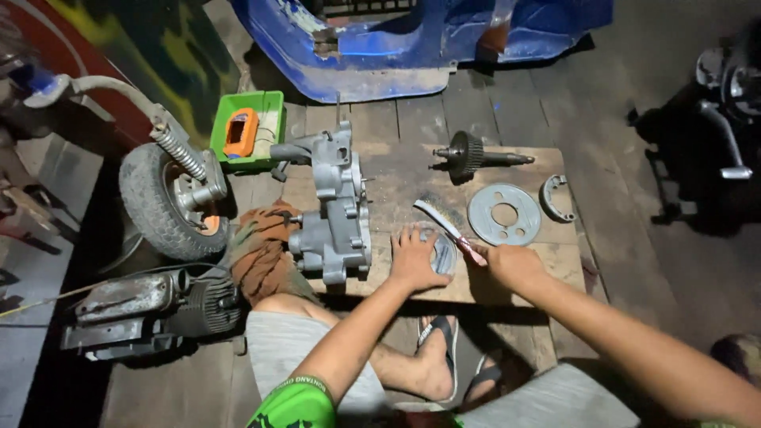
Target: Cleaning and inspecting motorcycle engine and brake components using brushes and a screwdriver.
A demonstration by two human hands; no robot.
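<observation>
Seated at the near edge of the bare wooden board (547,158), the person's left hand (416,260) lies released, fingers spread flat on a round grey metal part (442,254), while at its three o'clock the right hand (514,263) grips a wire brush (444,220), whose long axis points to ten o'clock over that part.

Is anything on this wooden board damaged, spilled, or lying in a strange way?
Nothing looks spilled or broken. The wooden board is stained dark, and the engine casing hangs slightly over its left edge, resting against a rag.

Green tray (271,103), orange meter (240,131)
</observation>
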